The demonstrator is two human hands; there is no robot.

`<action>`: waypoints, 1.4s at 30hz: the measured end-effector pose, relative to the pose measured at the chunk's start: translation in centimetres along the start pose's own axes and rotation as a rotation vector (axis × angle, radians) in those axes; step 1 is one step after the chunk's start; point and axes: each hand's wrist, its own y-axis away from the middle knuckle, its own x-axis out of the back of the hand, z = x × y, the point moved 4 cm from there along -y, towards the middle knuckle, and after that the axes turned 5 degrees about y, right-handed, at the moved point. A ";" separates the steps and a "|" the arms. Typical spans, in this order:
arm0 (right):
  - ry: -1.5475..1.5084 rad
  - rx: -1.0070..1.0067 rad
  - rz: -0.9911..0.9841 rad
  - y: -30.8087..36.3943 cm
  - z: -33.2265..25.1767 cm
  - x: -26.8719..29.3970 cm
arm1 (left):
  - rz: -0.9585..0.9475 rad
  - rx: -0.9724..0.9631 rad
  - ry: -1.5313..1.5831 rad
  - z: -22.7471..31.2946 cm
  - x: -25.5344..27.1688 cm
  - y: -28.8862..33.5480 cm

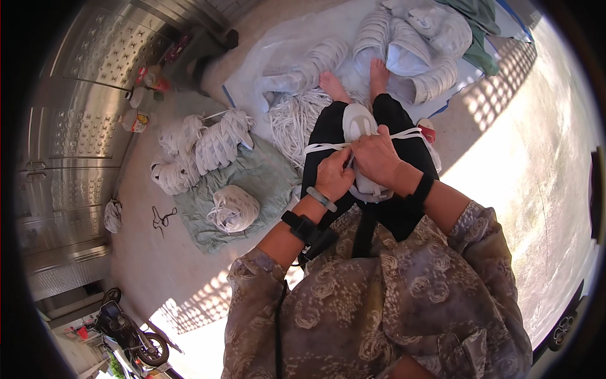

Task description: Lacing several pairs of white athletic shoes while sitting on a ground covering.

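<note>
A white and beige shoe (360, 120) rests on my lap between my thighs, toe pointing away from me. A flat white shoelace (325, 148) comes out on both sides of it, one end lying over each leg. My left hand (335, 173) is closed at the shoe's left side, thumb and finger pinched at the lace. From the right, my right hand (377, 156) is closed over the lacing area, its fingertips pressed together on the lace. Both hands hide the middle of the shoe and the exact grip.
A heap of loose white laces (295, 123) lies by my feet. Nested stacks of white shoe uppers (404, 50) sit on a pale sheet ahead. More stacks (221, 142) and a white bundle (233, 208) rest on a green cloth (205, 230) to the left, near metal doors (69, 126).
</note>
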 end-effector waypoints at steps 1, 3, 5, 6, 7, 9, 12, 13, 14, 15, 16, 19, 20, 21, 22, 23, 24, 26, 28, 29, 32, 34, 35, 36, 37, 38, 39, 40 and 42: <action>0.003 -0.005 -0.018 0.0 -0.1 0.2 | 0.014 -0.026 0.015 0.1 0.0 0.1; 0.011 -0.006 -0.044 0.3 -0.1 0.6 | 0.019 -0.020 -0.026 -0.1 0.0 0.2; 0.077 -0.010 -0.121 1.6 0.4 0.3 | 0.017 -0.025 -0.061 -0.3 -0.1 0.3; 0.078 -0.003 -0.124 2.7 1.1 0.2 | 0.034 -0.022 -0.046 -0.4 0.0 0.3; 0.093 0.007 -0.063 4.4 2.1 0.4 | 0.054 -0.030 -0.024 -0.4 0.1 0.4; 0.065 -0.077 -0.018 8.7 5.7 0.0 | 0.058 -0.014 -0.054 -0.5 0.2 0.5; 0.104 -0.237 0.112 17.5 14.5 -0.2 | 0.076 -0.014 -0.132 -0.1 0.1 0.7; 0.181 -0.402 0.026 20.8 18.2 -0.7 | 0.080 -0.017 -0.191 0.2 0.1 0.9; 0.394 -0.595 -0.149 24.1 21.8 -1.5 | 0.085 -0.013 -0.182 0.4 0.0 1.1; 0.378 -0.851 -0.365 27.6 25.2 -2.1 | 0.065 0.027 -0.198 0.4 -0.1 1.1; 0.563 -0.907 -0.499 30.0 27.0 -2.6 | 0.056 0.053 -0.215 0.5 -0.1 1.2; 0.462 -0.900 -0.640 31.1 28.1 -4.4 | 0.048 0.070 -0.214 0.6 -0.2 1.3; 0.310 -0.882 -0.620 30.0 26.7 -4.9 | 0.046 0.069 -0.218 0.4 -0.1 1.2; 0.274 -0.810 -0.667 27.7 25.0 -5.4 | 0.100 0.072 -0.166 0.0 0.4 1.0; 0.220 -0.726 -0.662 24.7 22.8 -5.6 | 0.151 0.073 -0.113 -0.4 0.7 0.6; 0.046 -0.591 -0.416 21.8 20.1 -4.3 | 0.199 0.117 -0.014 -1.0 0.9 0.1; -0.051 -0.559 -0.286 18.8 17.7 -3.4 | 0.179 0.136 -0.022 -1.4 0.8 -0.6; -0.194 -0.372 0.023 13.6 13.0 -0.8 | 0.341 0.197 0.355 -2.0 1.0 -1.9; -0.244 -0.204 0.232 9.6 9.3 1.2 | 0.334 0.130 0.439 -1.1 1.1 -3.1; -0.284 -0.168 0.269 8.2 8.1 1.6 | 0.377 0.135 0.525 -0.5 1.3 -3.6; -0.337 -0.110 0.242 5.7 5.9 1.4 | 0.391 0.116 0.639 1.7 2.8 -4.1; -0.364 -0.085 0.182 5.1 5.3 0.8 | 0.309 0.077 0.734 3.1 4.0 -3.5; -0.441 -0.119 0.155 5.0 5.3 0.4 | 0.296 0.082 0.608 3.4 4.8 -2.9; -0.514 -0.159 0.116 4.9 5.3 0.0 | 0.300 0.170 0.584 3.2 5.7 -2.3; -0.521 -0.155 0.132 4.9 5.4 0.0 | 0.217 0.140 0.348 3.3 6.7 -2.0; -0.536 -0.159 0.141 4.9 5.4 -0.1 | 0.135 0.125 0.122 3.2 7.3 -1.8; -0.546 -0.176 0.146 4.9 5.5 -0.1 | 0.144 0.215 0.026 2.4 7.9 -1.5; -0.558 -0.163 0.144 5.0 5.5 -0.1 | 0.147 0.137 0.046 2.3 8.1 -1.3; -0.537 -0.202 0.103 5.0 5.7 -0.2 | 0.132 -0.125 -0.305 2.8 8.2 -0.9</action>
